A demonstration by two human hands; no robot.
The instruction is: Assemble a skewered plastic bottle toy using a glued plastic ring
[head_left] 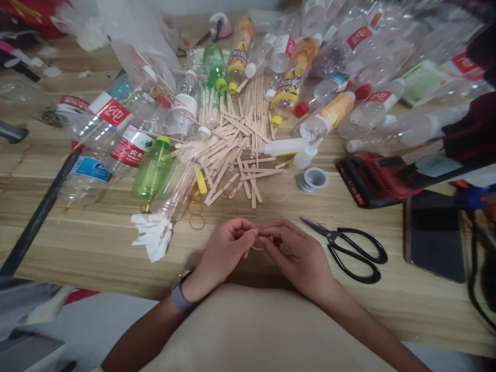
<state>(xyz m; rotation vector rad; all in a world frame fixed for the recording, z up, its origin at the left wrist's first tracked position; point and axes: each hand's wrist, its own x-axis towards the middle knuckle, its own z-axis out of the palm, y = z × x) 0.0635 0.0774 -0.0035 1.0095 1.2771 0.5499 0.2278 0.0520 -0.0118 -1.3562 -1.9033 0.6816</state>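
Observation:
At the table's near edge, my left hand [232, 243] and my right hand [296, 253] meet fingertip to fingertip, both pinched closed. Between them they hold a thin pale strand [257, 248], which curves in a small loop below the fingers. Whether it is string, wire or a band I cannot make out. Black-handled scissors [349, 248] lie just right of my right hand, blades slightly apart. Left of my left hand are several rubber bands [197, 222] and a white tissue piece [153, 237] at the end of a clear bottle [182, 181].
Beyond my hands lies a heap of flat wooden sticks [228, 150]. Plastic bottles crowd the back and left, among them a green bottle [152, 170]. A small spool [313, 180], a red-and-black power tool [375, 178] and a dark phone [434, 235] occupy the right side.

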